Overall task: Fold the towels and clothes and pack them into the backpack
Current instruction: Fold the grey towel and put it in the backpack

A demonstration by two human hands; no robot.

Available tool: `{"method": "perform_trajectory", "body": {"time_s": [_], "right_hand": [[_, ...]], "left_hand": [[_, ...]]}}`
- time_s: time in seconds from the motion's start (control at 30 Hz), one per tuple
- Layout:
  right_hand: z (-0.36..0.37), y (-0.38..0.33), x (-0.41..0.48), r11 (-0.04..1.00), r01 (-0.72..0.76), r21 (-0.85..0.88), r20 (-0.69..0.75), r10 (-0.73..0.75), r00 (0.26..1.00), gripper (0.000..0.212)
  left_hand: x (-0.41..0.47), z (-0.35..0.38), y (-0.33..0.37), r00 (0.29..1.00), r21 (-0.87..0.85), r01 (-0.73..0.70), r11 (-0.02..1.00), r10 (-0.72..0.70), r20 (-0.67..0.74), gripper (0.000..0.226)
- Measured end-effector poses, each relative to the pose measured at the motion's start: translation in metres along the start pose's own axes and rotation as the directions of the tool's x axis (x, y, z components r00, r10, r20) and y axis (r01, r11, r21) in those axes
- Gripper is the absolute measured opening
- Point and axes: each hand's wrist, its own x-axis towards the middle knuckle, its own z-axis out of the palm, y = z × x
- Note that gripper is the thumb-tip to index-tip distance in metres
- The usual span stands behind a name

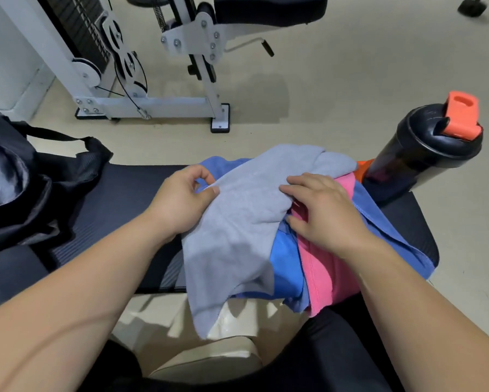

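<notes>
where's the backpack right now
In the head view the black backpack sits at the far left on the black padded surface, left of the left hand and the grey towel.

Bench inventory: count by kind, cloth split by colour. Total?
grey towel: 1
pink cloth: 1
blue cloth: 1 (two shades show; cannot tell if they are separate pieces)
backpack: 1
shaker bottle: 1
orange item by the bottle: 1, mostly hidden
Total: 6
</notes>
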Motion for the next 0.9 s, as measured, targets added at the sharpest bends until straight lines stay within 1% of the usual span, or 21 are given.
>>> {"method": "perform_trajectory", "body": {"time_s": [0.07, 0.13, 0.17, 0.23, 0.27, 0.33, 0.37, 0.4, 0.43, 0.5, 0.6, 0.67, 0.73, 0.8, 0.83, 0.9], "right_hand": [[0.005, -0.003, 0.009, 0.997, 0.037, -0.072, -0.050, -0.041, 0.998, 0.052], [0.007, -0.006, 0.018, 0.990, 0.058, -0.126, -0.087, -0.069, 0.994, 0.043], [0.008, -0.008, 0.022, 0.987, 0.066, -0.148, -0.116, -0.084, 0.990, 0.034], [0.010, -0.010, 0.030, 0.981, 0.078, -0.179, -0.171, -0.109, 0.979, 0.018], [0.010, -0.011, 0.033, 0.980, 0.077, -0.185, -0.180, -0.111, 0.977, 0.016], [0.008, -0.014, 0.037, 0.980, 0.075, -0.185, -0.181, -0.109, 0.977, 0.016], [0.006, -0.016, 0.038, 0.980, 0.076, -0.183, -0.181, -0.110, 0.977, 0.016], [0.004, -0.018, 0.038, 0.981, 0.082, -0.177, -0.184, -0.114, 0.976, 0.015], [0.003, -0.019, 0.038, 0.983, 0.089, -0.162, -0.188, -0.119, 0.975, 0.014], [0.002, -0.019, 0.034, 0.983, 0.114, -0.141, -0.176, -0.138, 0.975, 0.011], [0.003, -0.011, 0.023, 0.980, 0.156, -0.120, -0.171, -0.175, 0.970, 0.004], [-0.001, -0.008, 0.015, 0.982, 0.174, -0.068, -0.229, -0.185, 0.956, 0.002], [-0.011, -0.010, 0.009, 0.975, 0.219, -0.040, -0.308, -0.220, 0.926, 0.002], [-0.023, -0.019, 0.003, 0.961, 0.275, -0.032, -0.346, -0.269, 0.899, 0.003], [-0.029, -0.024, 0.000, 0.952, 0.305, -0.023, -0.342, -0.295, 0.892, 0.006], [-0.037, -0.036, -0.007, 0.935, 0.355, 0.013, -0.276, -0.338, 0.900, 0.012]], "left_hand": [[0.003, -0.011, -0.009, 0.998, 0.160, -0.056, 0.985, 0.060, -0.018, 0.010], [0.007, -0.021, -0.017, 0.996, 0.278, -0.075, 0.958, 0.085, -0.027, 0.010], [0.009, -0.025, -0.021, 0.996, 0.354, -0.066, 0.933, 0.082, -0.031, 0.010], [0.008, -0.029, -0.025, 0.993, 0.529, -0.048, 0.847, 0.098, -0.067, 0.020], [0.005, -0.028, -0.024, 0.988, 0.573, -0.062, 0.817, 0.133, -0.084, 0.026], [-0.006, -0.022, -0.019, 0.970, 0.557, -0.152, 0.816, 0.231, -0.074, 0.032], [-0.013, -0.016, -0.015, 0.963, 0.534, -0.200, 0.821, 0.265, -0.047, 0.035], [-0.018, -0.010, -0.014, 0.963, 0.511, -0.222, 0.830, 0.269, -0.018, 0.037], [-0.021, -0.005, -0.015, 0.971, 0.484, -0.211, 0.849, 0.241, 0.001, 0.036], [-0.021, 0.002, -0.023, 0.993, 0.435, -0.110, 0.894, 0.119, 0.007, 0.027], [-0.019, 0.007, -0.037, 1.000, 0.413, 0.021, 0.911, -0.024, 0.001, 0.015], [-0.019, 0.007, -0.040, 0.998, 0.376, 0.060, 0.925, -0.067, 0.004, 0.015], [-0.020, 0.006, -0.037, 0.996, 0.383, 0.061, 0.922, -0.083, 0.042, 0.021], [-0.020, 0.004, -0.033, 0.997, 0.365, 0.026, 0.930, -0.051, 0.058, 0.025], [-0.020, 0.002, -0.030, 0.999, 0.331, 0.000, 0.944, -0.015, 0.042, 0.026], [-0.021, -0.004, -0.024, 0.998, 0.232, -0.062, 0.971, 0.067, -0.013, 0.024]]}}
